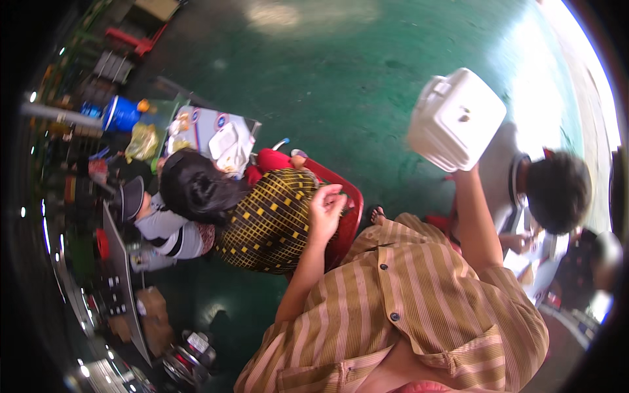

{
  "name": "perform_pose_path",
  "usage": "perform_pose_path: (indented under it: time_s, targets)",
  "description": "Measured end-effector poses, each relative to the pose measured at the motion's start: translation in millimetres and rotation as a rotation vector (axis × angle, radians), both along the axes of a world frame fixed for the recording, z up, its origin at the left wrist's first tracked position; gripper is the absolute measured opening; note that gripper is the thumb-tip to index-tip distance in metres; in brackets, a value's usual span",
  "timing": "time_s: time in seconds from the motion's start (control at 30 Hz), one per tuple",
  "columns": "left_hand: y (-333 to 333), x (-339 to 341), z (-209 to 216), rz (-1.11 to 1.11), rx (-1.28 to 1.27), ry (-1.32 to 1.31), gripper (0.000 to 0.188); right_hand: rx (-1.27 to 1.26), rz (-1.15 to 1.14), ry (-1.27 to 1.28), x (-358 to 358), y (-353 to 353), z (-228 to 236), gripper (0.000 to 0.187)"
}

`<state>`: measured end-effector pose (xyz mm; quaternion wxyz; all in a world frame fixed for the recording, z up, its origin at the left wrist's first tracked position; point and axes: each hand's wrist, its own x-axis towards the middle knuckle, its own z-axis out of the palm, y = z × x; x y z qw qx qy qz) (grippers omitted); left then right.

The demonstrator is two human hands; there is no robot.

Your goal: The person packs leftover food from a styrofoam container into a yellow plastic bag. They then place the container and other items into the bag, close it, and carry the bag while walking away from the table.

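My right arm reaches forward and holds up a small stack of white foam food boxes [462,118]. Most of my right hand [466,174] is hidden beneath and behind the boxes. A small dark mark shows on the top lid. My left hand [326,208] is raised at the left, fingers loosely bent and apart, with nothing seen in it. It appears beside the red plastic chair [354,213] and the back of a seated person in a black and yellow patterned top [268,226].
At the left, a table [204,119] bears an opened foam box [224,139] and food wrappings. A blue drum [122,114] stands beyond. Another person wears a cap [132,196]. People sit around a table [547,272] at the right. Cartons [154,314] lie lower left. The floor [314,85] is green.
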<state>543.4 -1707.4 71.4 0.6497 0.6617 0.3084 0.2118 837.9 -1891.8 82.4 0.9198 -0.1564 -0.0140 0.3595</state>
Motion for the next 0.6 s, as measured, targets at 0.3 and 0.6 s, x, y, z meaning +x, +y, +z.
perform_pose_path:
  time_s: [0.3,0.6]
  targets:
    - [48.5,99.7,26.9,0.020,0.279,0.092,0.021,-0.082,-0.026,-0.071,127.5,60.9,10.0,0.036]
    - [118.8,371.5,64.4,-0.173,0.480,0.033,0.027,-0.370,-0.318,-0.497,305.6,120.1,16.4,0.034]
